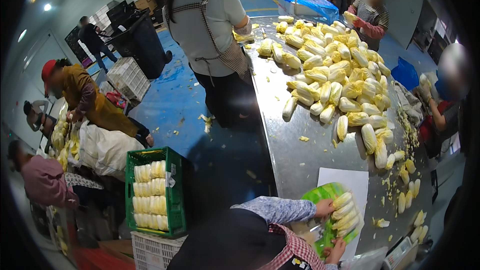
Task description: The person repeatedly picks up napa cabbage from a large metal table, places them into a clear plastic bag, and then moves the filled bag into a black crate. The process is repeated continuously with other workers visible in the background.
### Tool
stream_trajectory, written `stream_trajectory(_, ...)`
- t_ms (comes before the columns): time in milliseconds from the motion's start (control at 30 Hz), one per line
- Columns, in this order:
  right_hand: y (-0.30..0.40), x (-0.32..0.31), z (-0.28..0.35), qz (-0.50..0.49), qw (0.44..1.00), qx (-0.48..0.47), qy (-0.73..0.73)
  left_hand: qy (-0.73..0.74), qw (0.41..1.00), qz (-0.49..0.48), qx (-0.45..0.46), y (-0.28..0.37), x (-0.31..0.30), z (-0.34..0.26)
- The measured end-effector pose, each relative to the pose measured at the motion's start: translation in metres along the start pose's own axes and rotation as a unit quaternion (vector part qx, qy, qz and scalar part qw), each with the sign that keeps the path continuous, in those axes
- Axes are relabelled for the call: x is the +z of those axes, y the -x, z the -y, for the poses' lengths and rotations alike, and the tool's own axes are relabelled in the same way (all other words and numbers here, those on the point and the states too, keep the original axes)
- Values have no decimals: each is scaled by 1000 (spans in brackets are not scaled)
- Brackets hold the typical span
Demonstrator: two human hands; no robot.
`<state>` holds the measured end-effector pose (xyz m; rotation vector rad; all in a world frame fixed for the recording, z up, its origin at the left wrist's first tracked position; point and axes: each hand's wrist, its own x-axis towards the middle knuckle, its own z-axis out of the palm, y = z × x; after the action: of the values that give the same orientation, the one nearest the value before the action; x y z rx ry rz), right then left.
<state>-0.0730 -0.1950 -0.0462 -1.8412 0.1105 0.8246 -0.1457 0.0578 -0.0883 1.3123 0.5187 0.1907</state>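
Note:
Between my hands is a green printed plastic bag [322, 194] with a clear part, and a row of several small napa cabbages [345, 215] shows through or on it. My left hand [324, 208] grips the far end of the pack, by the end of the row. At the near end, my right hand [336, 250] has its fingers on the bag's edge, below the last cabbage. The bag rests over a white sheet [343, 176] on the metal table [296, 157]. Whether the cabbages are fully inside the bag I cannot tell.
A large heap of napa cabbages [337, 71] covers the table's far part. Trimmed pieces [407, 131] lie along its right side. A scale [400, 251] stands at lower right. A green crate [150, 153] of packed cabbages sits at left. Co-workers stand around the table.

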Motion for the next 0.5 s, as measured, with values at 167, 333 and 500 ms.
stream_trajectory(167,33,-1,7,-35,903,-94,418,-110,982,61,-138,55,-26,-45)
stream_trajectory(333,69,46,21,-105,850,-422,298,-87,951,208,-211,92,-46,-46)
stream_trajectory(500,82,124,62,31,906,-311,287,24,913,243,-327,97,-65,-42)
